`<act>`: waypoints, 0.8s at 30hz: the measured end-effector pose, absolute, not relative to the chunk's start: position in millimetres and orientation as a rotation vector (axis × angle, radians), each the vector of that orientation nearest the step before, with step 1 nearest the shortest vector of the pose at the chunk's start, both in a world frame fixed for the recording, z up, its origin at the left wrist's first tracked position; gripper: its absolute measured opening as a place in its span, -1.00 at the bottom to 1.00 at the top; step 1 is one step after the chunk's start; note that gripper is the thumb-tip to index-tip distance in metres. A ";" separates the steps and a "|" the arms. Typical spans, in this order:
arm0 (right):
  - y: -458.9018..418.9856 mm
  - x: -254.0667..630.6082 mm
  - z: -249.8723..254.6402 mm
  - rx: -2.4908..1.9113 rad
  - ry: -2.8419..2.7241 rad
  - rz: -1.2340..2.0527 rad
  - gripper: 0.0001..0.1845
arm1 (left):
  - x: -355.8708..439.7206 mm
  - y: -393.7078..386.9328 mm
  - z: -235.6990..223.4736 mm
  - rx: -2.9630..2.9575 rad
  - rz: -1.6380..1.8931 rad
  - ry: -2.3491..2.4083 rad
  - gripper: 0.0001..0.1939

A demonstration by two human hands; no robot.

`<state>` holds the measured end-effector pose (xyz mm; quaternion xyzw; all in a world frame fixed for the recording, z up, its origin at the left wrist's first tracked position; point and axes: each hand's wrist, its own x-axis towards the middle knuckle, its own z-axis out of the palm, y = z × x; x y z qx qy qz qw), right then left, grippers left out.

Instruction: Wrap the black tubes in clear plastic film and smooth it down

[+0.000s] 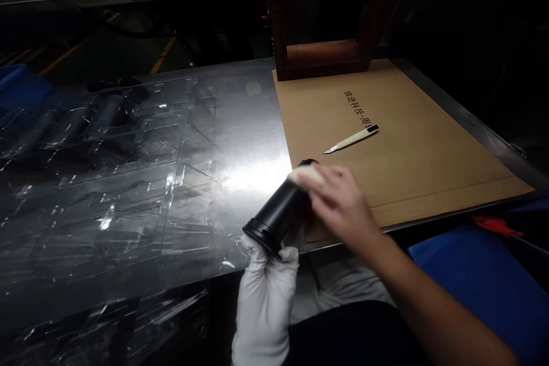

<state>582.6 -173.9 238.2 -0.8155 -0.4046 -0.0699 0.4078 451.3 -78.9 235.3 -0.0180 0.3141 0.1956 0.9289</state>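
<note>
My left hand [266, 291], in a white glove, is closed around the lower end of a black cylinder [278, 214] that tilts up and away over the table's front edge. My right hand [343, 203] is bare. Its fingers press a small pale pad [305, 176] against the cylinder's upper end. The hand is slightly blurred by motion.
A brown cardboard sheet [403, 143] lies on the metal table [249, 143], with a small craft knife [351, 140] on it. A dark wooden frame [321, 60] stands at the back. Clear plastic trays [115, 166] cover the left side. A blue surface [476, 280] sits at lower right.
</note>
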 end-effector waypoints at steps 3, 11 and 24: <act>-176.8 585.8 240.3 -2.134 -0.892 -0.238 -0.60 | 451.8 -83.7 237.1 0.036 0.434 0.664 -0.50; -183.7 580.2 238.8 -2.086 -0.941 -0.250 -0.59 | 450.4 -94.2 241.0 0.187 0.453 0.727 -0.62; -199.7 563.7 241.7 -2.057 -1.054 -0.155 -0.54 | 452.5 -102.4 246.1 0.277 0.428 0.701 -0.71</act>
